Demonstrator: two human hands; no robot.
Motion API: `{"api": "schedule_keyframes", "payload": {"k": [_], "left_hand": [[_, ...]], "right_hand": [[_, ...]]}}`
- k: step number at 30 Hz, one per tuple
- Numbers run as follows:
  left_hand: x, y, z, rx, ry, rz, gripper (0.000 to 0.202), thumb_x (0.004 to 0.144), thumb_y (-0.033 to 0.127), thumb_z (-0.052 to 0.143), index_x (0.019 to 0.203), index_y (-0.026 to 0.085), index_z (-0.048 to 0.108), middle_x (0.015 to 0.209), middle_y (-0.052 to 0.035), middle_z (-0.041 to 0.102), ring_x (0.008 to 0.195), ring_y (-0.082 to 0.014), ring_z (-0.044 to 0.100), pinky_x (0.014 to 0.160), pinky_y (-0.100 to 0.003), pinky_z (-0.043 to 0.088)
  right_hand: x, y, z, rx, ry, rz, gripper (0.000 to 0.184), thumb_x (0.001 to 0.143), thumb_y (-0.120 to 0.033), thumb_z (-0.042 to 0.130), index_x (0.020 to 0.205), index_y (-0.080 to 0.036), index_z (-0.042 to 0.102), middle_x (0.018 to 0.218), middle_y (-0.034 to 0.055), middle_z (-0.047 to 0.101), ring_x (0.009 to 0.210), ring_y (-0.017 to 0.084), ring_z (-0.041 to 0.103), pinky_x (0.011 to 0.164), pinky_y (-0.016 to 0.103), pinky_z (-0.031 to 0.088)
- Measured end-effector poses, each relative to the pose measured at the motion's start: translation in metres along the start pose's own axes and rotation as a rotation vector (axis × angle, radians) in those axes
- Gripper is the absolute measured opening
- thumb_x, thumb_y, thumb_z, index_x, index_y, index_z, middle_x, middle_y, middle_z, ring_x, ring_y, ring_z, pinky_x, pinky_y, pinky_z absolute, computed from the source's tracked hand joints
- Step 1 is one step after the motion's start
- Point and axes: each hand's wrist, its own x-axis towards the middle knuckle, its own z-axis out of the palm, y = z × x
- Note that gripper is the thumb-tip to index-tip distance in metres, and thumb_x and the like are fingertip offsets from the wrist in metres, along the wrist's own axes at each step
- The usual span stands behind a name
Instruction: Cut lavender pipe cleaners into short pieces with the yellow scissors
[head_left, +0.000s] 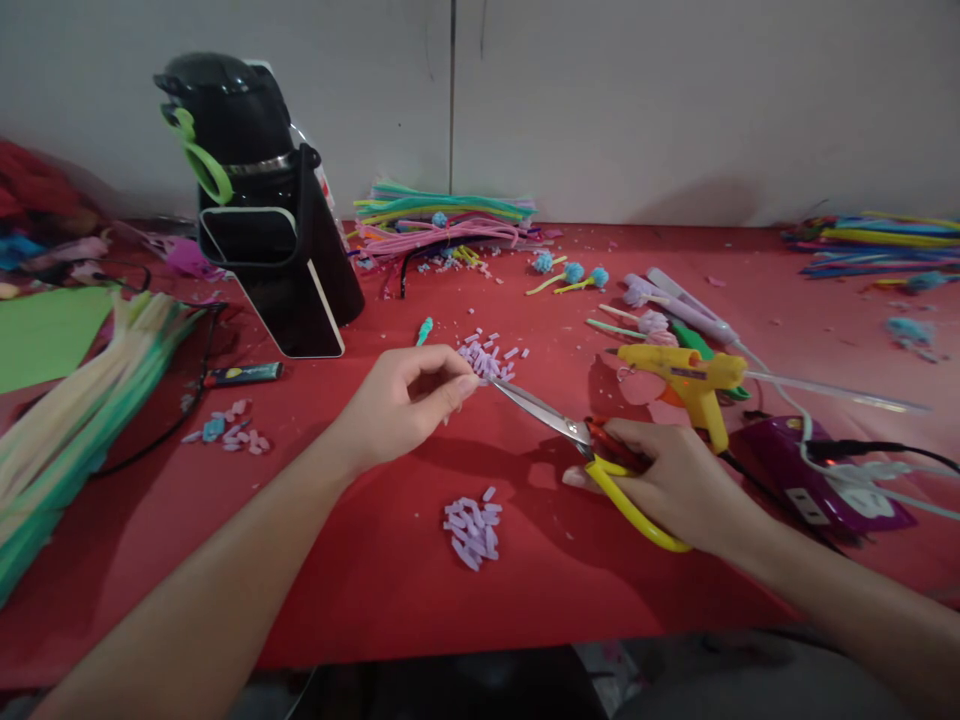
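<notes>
My right hand (667,480) grips scissors (536,408) with yellow and red handles; the blades look closed or nearly so. Their tip reaches the fingertips of my left hand (409,400), whose thumb and index finger are pinched together. Whatever sits in that pinch is too small to make out. Just behind the fingertips lies a loose pile of short lilac fuzzy pieces (487,358). A second lilac pile (472,528) lies nearer the table's front edge.
A yellow glue gun (686,372) and a purple power strip (799,470) with cables lie right. Left stand a black bottle (225,120) and black holder (292,300). Pipe cleaner bundles (442,215) lie at the back, pale-green strands (82,420) at left, on the red table (360,600).
</notes>
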Motion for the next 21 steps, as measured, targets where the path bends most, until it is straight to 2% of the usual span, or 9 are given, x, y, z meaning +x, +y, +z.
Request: {"api": "schedule_keyframes", "payload": {"k": [14, 21], "left_hand": [[0.0006, -0.0022, -0.0007, 0.029, -0.005, 0.030, 0.017, 0.090, 0.024, 0.060, 0.076, 0.015, 0.063, 0.065, 0.0005, 0.061, 0.057, -0.0089, 0.057, 0.056, -0.020, 0.047], [0.0004, -0.0027, -0.0003, 0.017, 0.003, 0.043, 0.017, 0.090, 0.024, 0.060, 0.075, 0.015, 0.062, 0.065, 0.0009, 0.061, 0.057, -0.0084, 0.058, 0.057, -0.019, 0.048]], "right_hand": [[0.0012, -0.0004, 0.0001, 0.012, -0.011, -0.004, 0.057, 0.070, -0.066, 0.070, 0.058, -0.022, 0.037, 0.055, -0.0049, 0.031, 0.053, 0.010, 0.029, 0.045, 0.023, 0.025], [0.0005, 0.0021, 0.0019, 0.025, 0.027, 0.008, 0.061, 0.068, -0.072, 0.068, 0.058, -0.022, 0.036, 0.056, -0.0048, 0.030, 0.054, 0.010, 0.028, 0.045, 0.024, 0.024]]}}
